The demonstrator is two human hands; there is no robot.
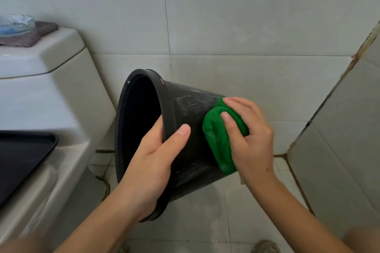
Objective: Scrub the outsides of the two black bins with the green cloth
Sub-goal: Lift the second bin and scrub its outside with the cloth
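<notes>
Round black plastic bin (185, 113) tipped sideways above tiled floor (205, 211), scuffed outside, left hand (156, 162) gripping rim, right hand (250, 137) pressing bunched green cloth (216, 139) against wall, white toilet (51, 88) close left.

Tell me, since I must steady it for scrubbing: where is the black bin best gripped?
Probably at the rim of the black bin, from the near side, as the left hand does: thumb outside, fingers inside the open mouth. The bin is tipped sideways, leaving the wall free for the green cloth in the right hand.
</notes>
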